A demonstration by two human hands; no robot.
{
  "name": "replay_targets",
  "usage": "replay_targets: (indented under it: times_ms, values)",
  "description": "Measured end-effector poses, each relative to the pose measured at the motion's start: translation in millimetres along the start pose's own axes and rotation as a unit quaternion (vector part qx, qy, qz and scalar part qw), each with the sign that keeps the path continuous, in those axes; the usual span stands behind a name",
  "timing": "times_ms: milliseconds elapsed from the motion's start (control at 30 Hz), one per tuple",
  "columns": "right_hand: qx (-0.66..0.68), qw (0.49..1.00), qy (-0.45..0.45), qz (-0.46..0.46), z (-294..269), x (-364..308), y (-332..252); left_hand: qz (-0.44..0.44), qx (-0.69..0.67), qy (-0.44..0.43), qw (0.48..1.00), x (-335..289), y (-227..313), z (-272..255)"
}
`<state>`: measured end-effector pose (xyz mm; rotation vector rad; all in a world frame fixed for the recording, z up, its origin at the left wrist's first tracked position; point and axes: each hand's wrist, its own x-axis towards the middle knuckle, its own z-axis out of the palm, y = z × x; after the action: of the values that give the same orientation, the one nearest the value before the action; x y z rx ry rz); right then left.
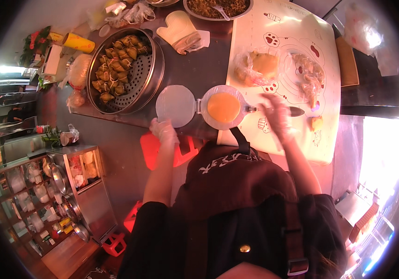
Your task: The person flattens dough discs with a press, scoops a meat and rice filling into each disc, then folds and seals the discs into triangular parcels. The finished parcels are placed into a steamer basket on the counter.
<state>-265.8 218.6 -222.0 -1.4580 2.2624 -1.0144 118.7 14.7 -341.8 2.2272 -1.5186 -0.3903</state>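
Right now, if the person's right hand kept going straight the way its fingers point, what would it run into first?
The right hand points up across the white mat; likely first is the bagged yellow dough, though blur and depth leave that uncertain.

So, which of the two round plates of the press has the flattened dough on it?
The right plate, next to the right hand; the left plate is bare grey.

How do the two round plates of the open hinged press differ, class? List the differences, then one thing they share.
The left plate is bare and grey; the right plate carries a flattened orange dough disc. The left hand touches the left plate's near edge; the right plate has a handle beside the right hand. Both are round, flat, and hinged together.
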Motion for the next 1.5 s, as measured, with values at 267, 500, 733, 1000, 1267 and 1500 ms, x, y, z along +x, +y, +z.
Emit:
replay_targets:
  times_ms: [267,500,733,1000,1267,1500]
  values:
    - [0.119,0.938,0.007,0.327,-61,-3,79,-0.137,-0.213,-0.278,0.927,57,3,-2]
    - [0.234,0.944,-0.007,0.233,-59,-11,5,-0.054,-0.25,-0.217,0.942,39,45,-61]
    - [0.041,0.994,-0.051,0.087,-21,-7,-62,0.413,-0.249,-0.382,0.788,-87,144,-71]
    - [-0.052,0.991,-0.055,-0.112,27,29,-79,-0.07,-0.356,-0.668,0.65,-142,98,60]
    - [-0.048,0.941,-0.333,-0.022,180,85,-104,0.272,-0.133,-0.653,0.694,-137,58,86]
    - [-0.12,0.923,-0.365,0.011,198,82,-95,0.341,-0.063,-0.646,0.68,-132,55,64]
